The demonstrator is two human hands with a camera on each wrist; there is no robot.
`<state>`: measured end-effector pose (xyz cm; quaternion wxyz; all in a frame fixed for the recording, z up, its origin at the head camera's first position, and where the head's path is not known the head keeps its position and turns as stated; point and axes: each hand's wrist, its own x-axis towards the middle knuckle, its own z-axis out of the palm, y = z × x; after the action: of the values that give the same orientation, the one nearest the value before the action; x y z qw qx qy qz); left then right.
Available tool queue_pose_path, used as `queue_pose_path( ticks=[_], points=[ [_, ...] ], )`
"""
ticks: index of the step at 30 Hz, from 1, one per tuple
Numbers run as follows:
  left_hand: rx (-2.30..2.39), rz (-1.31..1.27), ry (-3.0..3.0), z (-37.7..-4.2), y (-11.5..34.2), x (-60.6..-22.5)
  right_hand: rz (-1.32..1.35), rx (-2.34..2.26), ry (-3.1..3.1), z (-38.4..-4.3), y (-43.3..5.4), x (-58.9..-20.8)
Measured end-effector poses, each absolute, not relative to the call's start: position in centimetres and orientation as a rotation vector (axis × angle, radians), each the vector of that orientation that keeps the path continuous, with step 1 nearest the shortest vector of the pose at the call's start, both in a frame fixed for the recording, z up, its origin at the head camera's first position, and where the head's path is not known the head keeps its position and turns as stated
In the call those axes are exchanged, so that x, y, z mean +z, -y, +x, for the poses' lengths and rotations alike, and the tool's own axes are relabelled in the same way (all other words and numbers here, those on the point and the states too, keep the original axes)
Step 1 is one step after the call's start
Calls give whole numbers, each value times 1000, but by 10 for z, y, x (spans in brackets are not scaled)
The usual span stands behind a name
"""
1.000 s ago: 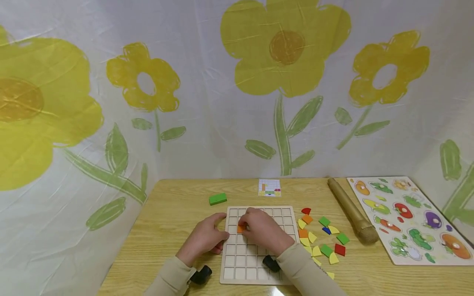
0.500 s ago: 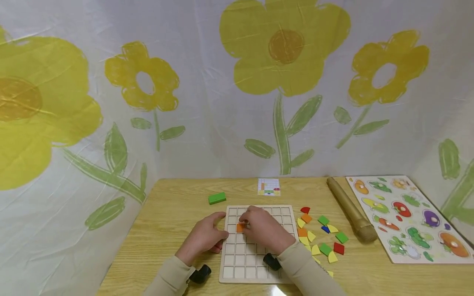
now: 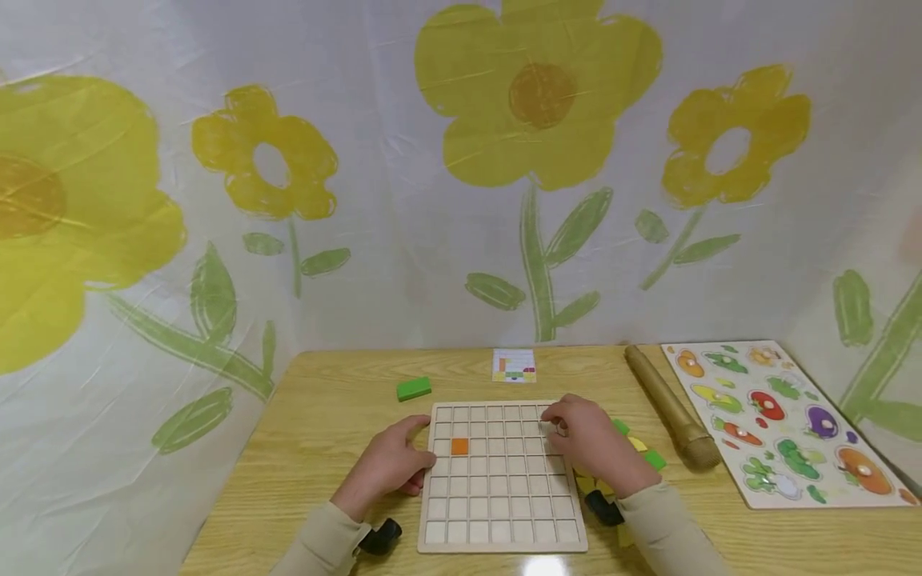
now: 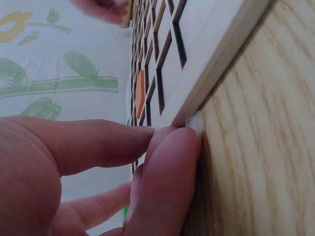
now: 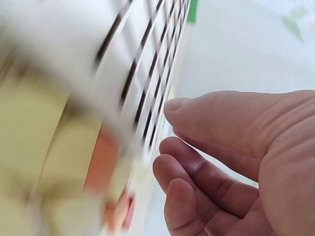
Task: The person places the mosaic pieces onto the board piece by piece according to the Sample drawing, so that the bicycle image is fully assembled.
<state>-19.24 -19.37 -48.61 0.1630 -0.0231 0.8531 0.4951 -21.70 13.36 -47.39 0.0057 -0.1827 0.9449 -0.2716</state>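
A pale wooden grid board (image 3: 479, 508) lies on the table with one orange square tile (image 3: 459, 446) seated in a cell near its upper left. My left hand (image 3: 389, 460) holds the board's left edge; the left wrist view shows thumb and finger (image 4: 170, 157) together right at that edge. Over the board's upper right side hovers my right hand (image 3: 594, 440), its fingers loosely bent. In the right wrist view nothing shows between thumb (image 5: 197, 115) and fingers. Part of the loose tile pile is hidden behind this hand.
Yellow and green tiles (image 3: 654, 459) lie right of the board. A green block (image 3: 414, 390) and a pattern card (image 3: 514, 366) sit beyond it. A gold microphone (image 3: 673, 408) and a vegetable puzzle board (image 3: 792, 484) occupy the right side, with a flowered cloth behind.
My right hand has let go of the orange tile, leaving it in its cell, and moved right toward the loose tiles. The left hand keeps its place at the board's edge.
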Motion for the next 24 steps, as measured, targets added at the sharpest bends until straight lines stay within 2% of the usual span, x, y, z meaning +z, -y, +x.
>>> queue_pose_path(
  ticks=[9,24],
  points=[
    [1399,-70,-2444,-194,195,-488,-419,-874,-2945,-220,-185,-479],
    [1390,-84,-2454,-193,193,-490,-350,-860,-2956,-228,-191,-489]
  ],
)
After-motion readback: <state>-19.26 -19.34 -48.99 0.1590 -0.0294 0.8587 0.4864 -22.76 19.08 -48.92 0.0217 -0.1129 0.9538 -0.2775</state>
